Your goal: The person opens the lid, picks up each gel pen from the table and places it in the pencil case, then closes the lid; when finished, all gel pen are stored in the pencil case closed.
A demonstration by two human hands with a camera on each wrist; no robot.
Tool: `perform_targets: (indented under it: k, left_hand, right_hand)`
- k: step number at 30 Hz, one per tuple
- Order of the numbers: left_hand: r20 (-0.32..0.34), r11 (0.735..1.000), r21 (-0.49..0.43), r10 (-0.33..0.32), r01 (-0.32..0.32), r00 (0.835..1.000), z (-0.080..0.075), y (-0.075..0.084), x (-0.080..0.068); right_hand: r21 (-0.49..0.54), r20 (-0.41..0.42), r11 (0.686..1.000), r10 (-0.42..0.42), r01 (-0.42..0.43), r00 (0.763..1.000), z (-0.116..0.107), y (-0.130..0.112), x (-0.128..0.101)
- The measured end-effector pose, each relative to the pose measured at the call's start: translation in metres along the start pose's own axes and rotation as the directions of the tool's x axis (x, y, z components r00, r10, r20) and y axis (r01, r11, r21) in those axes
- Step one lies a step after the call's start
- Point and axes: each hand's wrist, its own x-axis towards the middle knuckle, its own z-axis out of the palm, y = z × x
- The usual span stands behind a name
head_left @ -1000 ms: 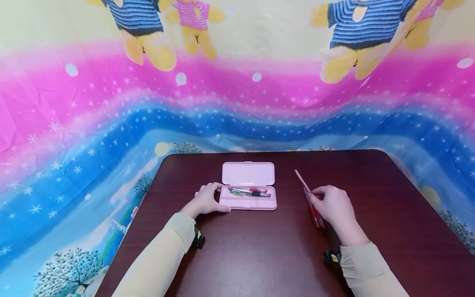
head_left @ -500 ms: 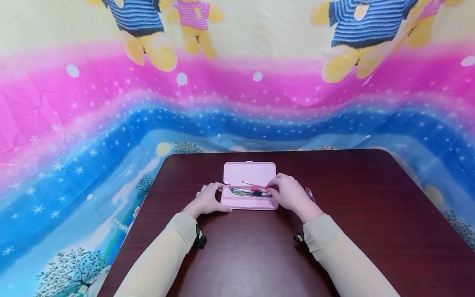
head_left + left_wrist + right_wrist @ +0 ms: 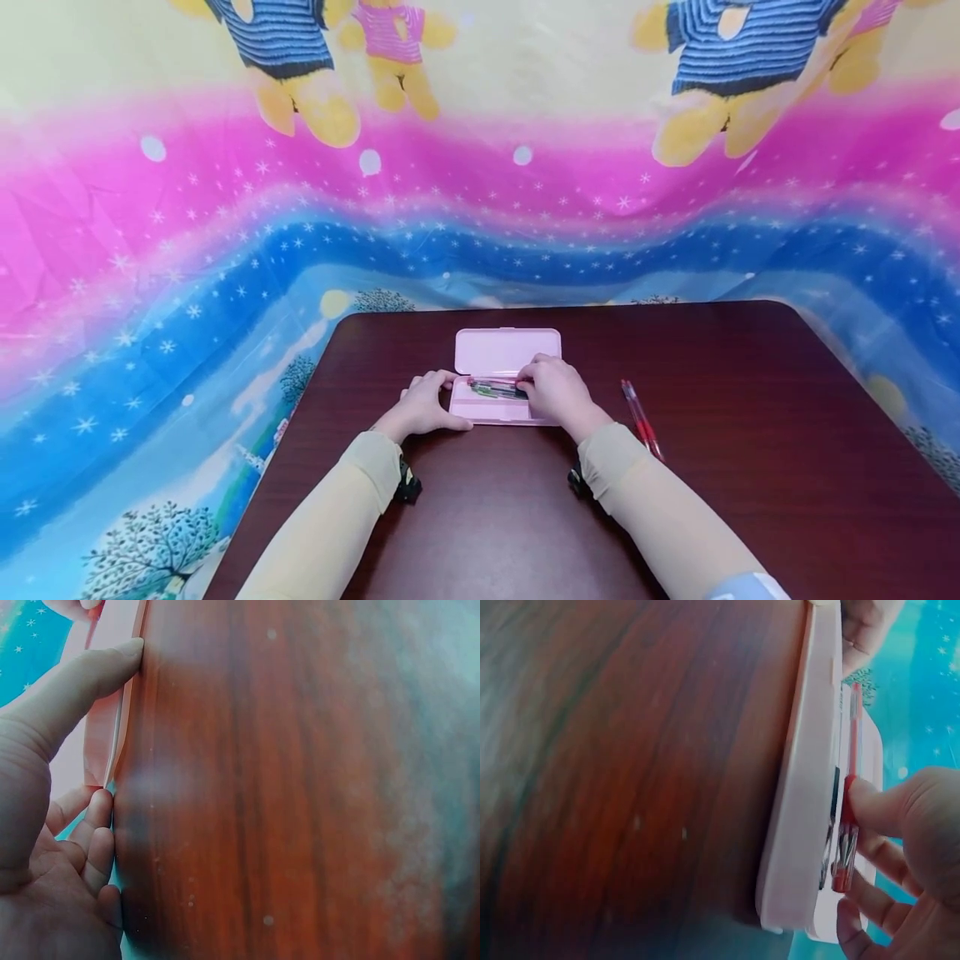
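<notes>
Mid-frame on the worktop [image 3: 750, 392], several pens already lie in the open pencil case [image 3: 506, 367]. The right hand [image 3: 558, 392] pinches a red pen [image 3: 849, 817] there; the left hand [image 3: 423, 406] presses the case's end with straight fingers. Two red pens [image 3: 641, 419] remain outside, lower right.

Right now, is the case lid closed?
No, in the head view the pink case lies open, its lid folded back and pens showing inside.

The scene is viewed by the head camera from above and in front, facing down over the tabletop [image 3: 487, 517]. The pencil case [image 3: 506, 375] is seen at very close range from opposite ends by both wrist cameras, low along the wood.
</notes>
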Motion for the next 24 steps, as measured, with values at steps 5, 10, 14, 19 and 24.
perform_targets:
  k: [5,10,14,19,24]
  left_hand:
    - [0.000,1.000,-0.003,0.007,-0.007,1.000,0.001,0.000,0.000]
    - [-0.010,1.000,0.002,0.010,-0.010,1.000,0.001,0.000,0.001]
    - [-0.002,1.000,0.000,0.003,-0.003,1.000,0.002,0.000,0.001]
    - [-0.001,1.000,-0.004,-0.007,0.007,1.000,0.002,0.000,0.000]
    - [-0.007,1.000,0.007,-0.004,0.004,1.000,0.001,0.000,0.000]
  right_hand:
    - [-0.026,0.000,0.999,0.019,-0.019,1.000,0.004,-0.001,0.001]
    - [-0.014,0.014,0.999,0.044,-0.044,0.999,0.005,0.001,0.000]
    - [0.011,0.016,0.998,0.059,-0.059,0.998,0.005,0.005,-0.003]
    - [0.064,-0.012,0.995,0.078,-0.077,0.997,-0.008,0.007,-0.012]
    - [0.107,-0.090,0.988,0.119,-0.109,0.989,-0.028,0.018,-0.030]
